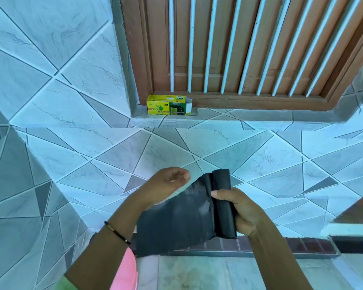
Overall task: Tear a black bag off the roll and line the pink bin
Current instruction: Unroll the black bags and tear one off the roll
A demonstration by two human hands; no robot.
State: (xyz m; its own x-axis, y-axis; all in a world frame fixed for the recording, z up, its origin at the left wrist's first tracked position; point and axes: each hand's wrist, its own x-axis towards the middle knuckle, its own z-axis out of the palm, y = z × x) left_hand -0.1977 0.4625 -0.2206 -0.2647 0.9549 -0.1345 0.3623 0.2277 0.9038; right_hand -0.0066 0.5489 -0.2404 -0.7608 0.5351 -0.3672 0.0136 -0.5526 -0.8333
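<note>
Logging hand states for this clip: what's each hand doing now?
Left hand: fingers curled, seems to hold the bag.
Right hand: grips the roll.

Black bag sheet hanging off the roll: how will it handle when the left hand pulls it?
Likely floppy: the unrolled bag sheet hangs creased and slack from the roll held in the right hand. Probably very light, since it drapes thin. Its sheen suggests it may be slippery, so the left hand may need a firm pinch.
</note>
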